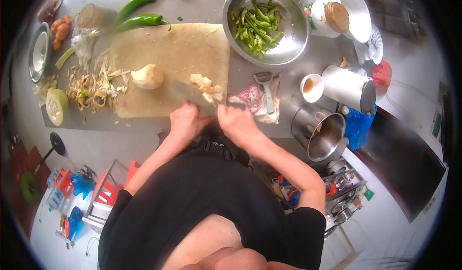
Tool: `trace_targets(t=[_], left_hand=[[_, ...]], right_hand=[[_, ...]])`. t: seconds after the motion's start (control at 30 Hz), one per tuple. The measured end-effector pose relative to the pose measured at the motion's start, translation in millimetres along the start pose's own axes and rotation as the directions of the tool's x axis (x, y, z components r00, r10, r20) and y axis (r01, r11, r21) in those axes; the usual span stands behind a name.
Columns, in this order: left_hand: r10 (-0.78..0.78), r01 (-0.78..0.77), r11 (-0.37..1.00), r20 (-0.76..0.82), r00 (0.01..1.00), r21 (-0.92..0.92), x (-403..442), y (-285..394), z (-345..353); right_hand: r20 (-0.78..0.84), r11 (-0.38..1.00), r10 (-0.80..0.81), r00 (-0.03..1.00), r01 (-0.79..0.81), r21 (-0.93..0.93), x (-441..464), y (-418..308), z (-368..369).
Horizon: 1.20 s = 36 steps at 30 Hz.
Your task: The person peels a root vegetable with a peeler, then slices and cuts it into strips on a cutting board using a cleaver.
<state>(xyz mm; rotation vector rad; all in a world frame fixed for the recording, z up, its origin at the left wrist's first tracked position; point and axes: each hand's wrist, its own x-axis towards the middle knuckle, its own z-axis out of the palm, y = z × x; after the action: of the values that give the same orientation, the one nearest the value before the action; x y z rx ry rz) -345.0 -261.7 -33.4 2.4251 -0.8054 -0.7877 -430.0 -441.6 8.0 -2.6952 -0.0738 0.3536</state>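
A knife [188, 92] lies low over the near edge of the cutting board [168, 44], its blade slightly blurred and pointing away to the left. My right hand [238, 125] is closed at the knife's near end, with the handle mostly hidden. Close by on the left, my left hand [186, 121] has its fingers curled together beside the blade; whatever they hold is hidden. Just beyond the knife sits a heap of pale cut chunks [207, 87]. A peeled, pale round vegetable [147, 76] rests on the board to the left.
Peelings [94, 87] are heaped left of the board. Two green peppers [139, 15] lie behind it. A steel bowl [293, 34] of sliced green pepper stands at back right. A peeler [267, 89], a small cup [312, 87] and a steel pot [320, 133] are to the right.
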Motion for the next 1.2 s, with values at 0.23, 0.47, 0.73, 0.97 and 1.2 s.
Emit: trace_targets(t=[0.23, 0.47, 0.73, 0.97, 1.2], left_hand=[[-0.004, 0.003, 1.000, -0.057, 0.998, -0.024, -3.7, -9.4, -14.5], [-0.139, 0.139, 0.990, 0.005, 0.990, -0.031, 8.0, -8.5, -32.1], [-0.255, 0.265, 0.963, 0.147, 0.956, -0.054, 25.1, -15.3, -27.1], [-0.309, 0.314, 0.949, 0.122, 0.943, -0.025, 31.1, 5.0, -34.4], [-0.161, 0.165, 0.986, 0.112, 0.981, -0.024, 22.2, -10.5, -11.8]], right_hand=[[0.021, 0.998, 0.000, 1.000, -0.001, 0.067, -11.4, 3.4, -16.8], [0.049, 0.996, -0.003, 0.999, 0.008, -0.091, -38.8, -1.4, -27.2], [-0.004, 0.984, -0.016, 1.000, 0.015, -0.176, -43.1, -12.5, -36.9], [0.005, 0.939, -0.070, 0.998, 0.068, -0.337, -38.3, -11.2, -35.4], [-0.082, 0.945, -0.138, 0.987, 0.107, -0.309, 14.9, -2.8, 1.3]])
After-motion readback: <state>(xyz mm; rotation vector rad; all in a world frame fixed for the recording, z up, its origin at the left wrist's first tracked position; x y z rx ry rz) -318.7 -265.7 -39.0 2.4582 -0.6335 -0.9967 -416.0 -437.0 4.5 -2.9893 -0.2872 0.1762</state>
